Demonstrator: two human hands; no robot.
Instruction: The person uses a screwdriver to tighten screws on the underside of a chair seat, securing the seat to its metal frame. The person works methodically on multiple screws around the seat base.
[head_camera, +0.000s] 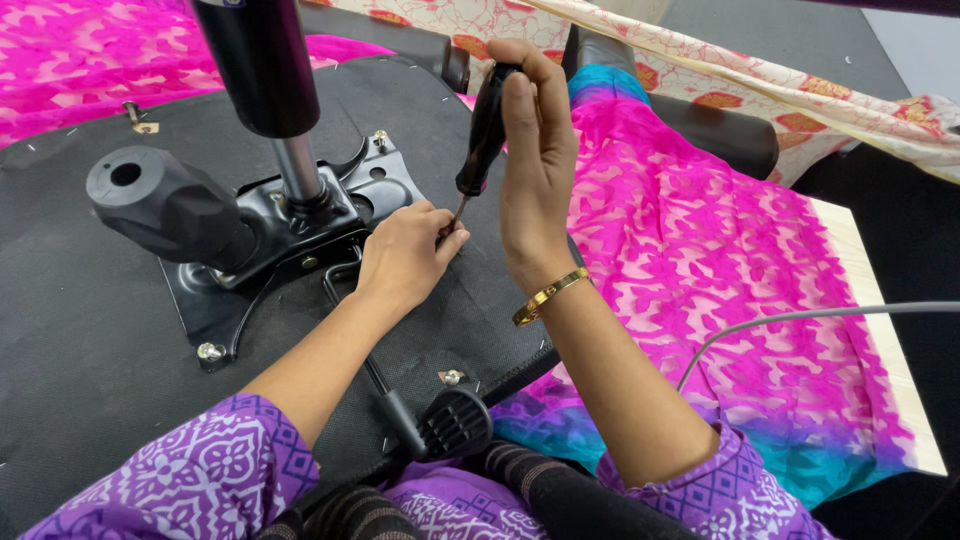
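Now her right hand (535, 160) grips one black screwdriver (486, 130); left hand (405, 255) pinches its tip, three screws (210, 352) around the plate (215, 300), nearest at nine o'clock.

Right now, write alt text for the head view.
A right hand holds a black-handled screwdriver upright while the left hand steadies its tip on an upturned office chair seat, beside the black metal mechanism plate. Pink patterned fabric lies alongside.

A pink patterned cloth (700, 250) with a teal edge is spread over a pale wooden board (880, 330) on the right. A cream cloth (800, 95) with orange motifs is draped behind it, over a black armrest (725, 130). A grey cable (800, 318) is seen crossing the pink cloth.
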